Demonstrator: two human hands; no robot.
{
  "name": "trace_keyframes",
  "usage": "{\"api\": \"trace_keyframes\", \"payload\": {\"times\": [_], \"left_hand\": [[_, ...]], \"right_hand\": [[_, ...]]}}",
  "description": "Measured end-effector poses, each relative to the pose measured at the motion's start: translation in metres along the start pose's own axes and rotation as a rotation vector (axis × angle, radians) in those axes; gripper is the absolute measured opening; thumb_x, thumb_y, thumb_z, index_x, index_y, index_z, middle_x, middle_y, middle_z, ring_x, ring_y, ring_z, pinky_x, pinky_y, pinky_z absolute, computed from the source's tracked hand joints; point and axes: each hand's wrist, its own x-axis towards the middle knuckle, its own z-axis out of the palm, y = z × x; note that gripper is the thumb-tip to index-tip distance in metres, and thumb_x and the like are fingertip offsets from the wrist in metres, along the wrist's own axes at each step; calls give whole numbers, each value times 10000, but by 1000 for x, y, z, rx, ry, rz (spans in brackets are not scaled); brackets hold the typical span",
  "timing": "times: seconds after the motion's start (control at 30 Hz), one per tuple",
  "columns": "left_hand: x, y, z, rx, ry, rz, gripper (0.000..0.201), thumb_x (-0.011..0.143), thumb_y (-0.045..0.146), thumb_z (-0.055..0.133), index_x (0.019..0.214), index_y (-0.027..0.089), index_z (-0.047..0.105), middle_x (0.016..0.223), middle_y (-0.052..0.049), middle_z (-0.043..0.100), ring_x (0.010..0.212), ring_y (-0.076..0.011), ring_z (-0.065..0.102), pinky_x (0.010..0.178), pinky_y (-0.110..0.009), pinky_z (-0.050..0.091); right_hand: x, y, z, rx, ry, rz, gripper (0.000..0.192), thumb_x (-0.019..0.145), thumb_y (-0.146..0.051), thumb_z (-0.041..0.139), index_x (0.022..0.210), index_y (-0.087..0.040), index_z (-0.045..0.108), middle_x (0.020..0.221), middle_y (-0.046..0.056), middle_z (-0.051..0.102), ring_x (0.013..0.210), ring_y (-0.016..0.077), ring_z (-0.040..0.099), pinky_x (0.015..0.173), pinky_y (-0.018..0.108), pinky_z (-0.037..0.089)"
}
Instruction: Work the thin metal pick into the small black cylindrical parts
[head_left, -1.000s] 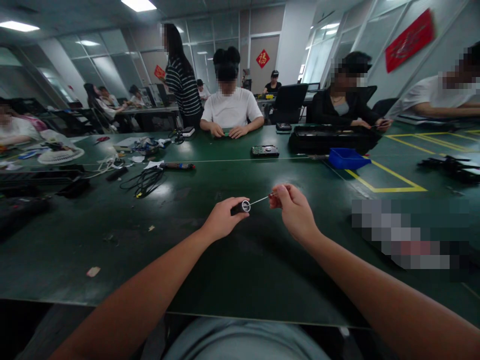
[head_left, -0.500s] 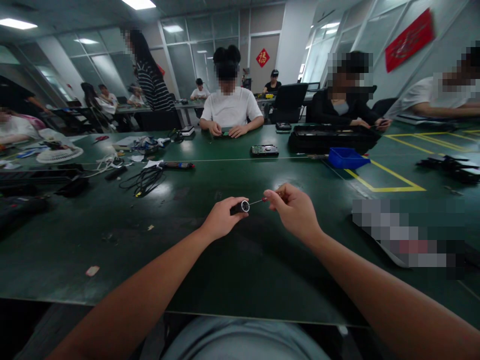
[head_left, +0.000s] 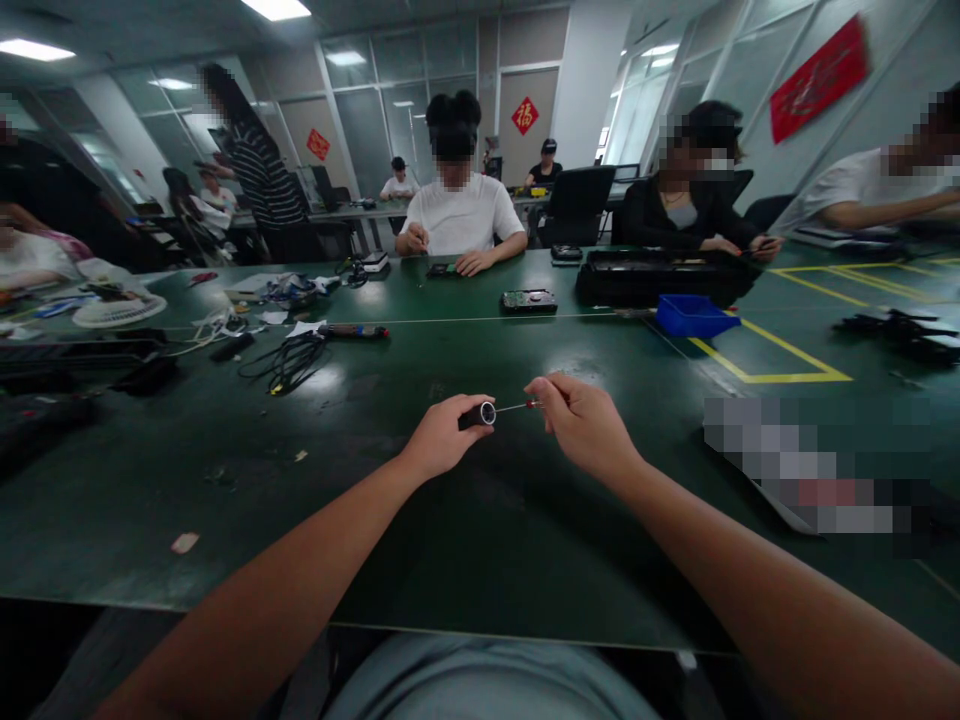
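Note:
My left hand (head_left: 442, 437) is closed around a short black cylinder (head_left: 477, 415) with a silver ring at its end, which faces right and toward me. In my right hand (head_left: 589, 420) is a screwdriver (head_left: 514, 407) with a thin metal shaft and a bit of red at the handle; my fingers hide most of the handle. Its shaft points left, with the tip at the rim of the cylinder; whether it sits in a screw cannot be made out. Both hands are raised over the green table (head_left: 480, 560).
Beyond my hands lie a hard drive (head_left: 529, 301), a blue scoop-shaped bin (head_left: 694, 316) and a long black casing (head_left: 667, 276). Coiled black cable (head_left: 289, 362) lies at left with a pen-like tool (head_left: 356, 331). Across the table a person in white (head_left: 461, 215) works.
My right hand has turned a little around the screwdriver, its fingers curling over. The left hand and cylinder have shifted only slightly left. Across the table, the person's hand has lifted.

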Motion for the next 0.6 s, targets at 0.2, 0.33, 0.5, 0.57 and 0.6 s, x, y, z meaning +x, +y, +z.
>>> {"api": "trace_keyframes", "payload": {"times": [0.2, 0.33, 0.5, 0.57, 0.6], "left_hand": [[0, 0, -1, 10, -5, -12, 399, 835, 206, 719, 1226, 241, 650, 1184, -35, 678, 1097, -214, 613, 994, -374, 453], [0, 0, -1, 13, -10, -19, 404, 839, 214, 715, 1236, 242, 644, 1187, -38, 676, 1102, -217, 611, 1004, -382, 450], [0, -2, -1, 20, 1, 3, 411, 839, 227, 716, 1242, 247, 641, 1176, -38, 678, 1086, -218, 616, 989, -380, 460], [0, -3, 0, 22, 6, 6, 413, 842, 230, 713, 1248, 249, 638, 1179, -41, 677, 1090, -221, 616, 989, -381, 462], [0, -3, 0, 20, 11, 2, 415, 845, 234, 711, 1253, 250, 635, 1182, -42, 677, 1092, -222, 615, 989, -383, 462]], "right_hand": [[-1, 5, 2, 23, -30, -54, 248, 933, -317, 481, 1072, -225, 665, 714, 13, 656, 623, 184, 590, 587, 316, 391], [-3, 5, 2, 94, -68, -55, 212, 920, -299, 501, 1000, -236, 687, 735, 16, 680, 672, 191, 620, 618, 319, 411], [-3, 3, 3, 152, -56, -30, 307, 988, -386, 404, 981, -232, 670, 605, -14, 603, 590, 176, 588, 616, 325, 421], [-3, 3, 4, 155, -40, -23, 254, 970, -360, 442, 1048, -234, 648, 623, -14, 607, 614, 183, 597, 622, 328, 423], [-3, 4, 5, 160, -37, -20, 237, 957, -347, 466, 1086, -235, 631, 650, -11, 621, 635, 188, 607, 626, 330, 426]]}}
